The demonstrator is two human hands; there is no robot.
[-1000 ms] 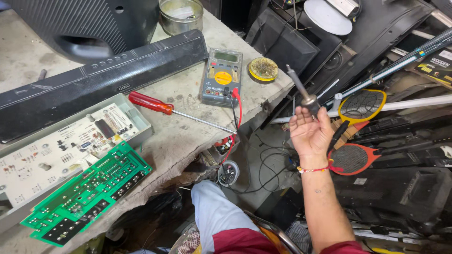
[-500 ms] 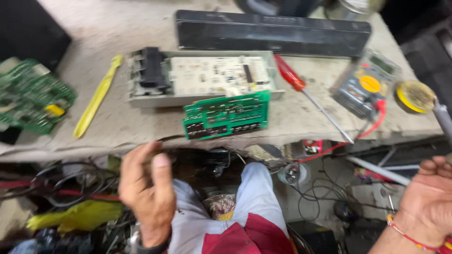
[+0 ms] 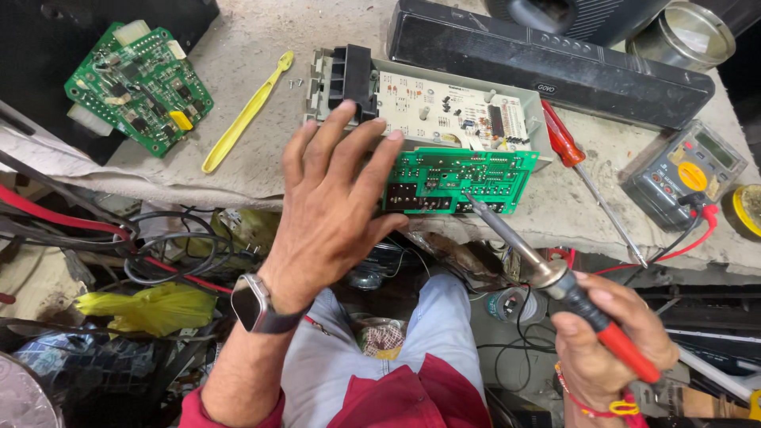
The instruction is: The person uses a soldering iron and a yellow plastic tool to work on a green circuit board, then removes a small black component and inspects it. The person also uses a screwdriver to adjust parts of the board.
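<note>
Fingers [image 3: 357, 150] of the left hand [image 3: 333, 214] are spread wide and released, grasping nothing; their tips reach the near edge of the pale board in its grey tray [image 3: 452, 107], and the thumb lies beside the left end of the green circuit board [image 3: 460, 181], likely to steady it. Fingers [image 3: 634, 317] of the right hand [image 3: 614, 345] are clenched round the red handle of a soldering iron [image 3: 547, 273], held like a pen so its thin tip slants up onto the near edge of that green board, which overhangs the front of the counter [image 3: 261, 170] just ahead of both hands. Whether the tip truly touches a joint is hard to tell.

Beyond the right fingers lie a red-handled screwdriver [image 3: 583, 170] and a grey multimeter [image 3: 686, 174] with a red lead. Beyond the left fingers a yellow toothbrush [image 3: 246, 115] lies slantwise, and farther left a second green board [image 3: 139, 83]. A long black speaker bar [image 3: 547, 59] runs along the back.
</note>
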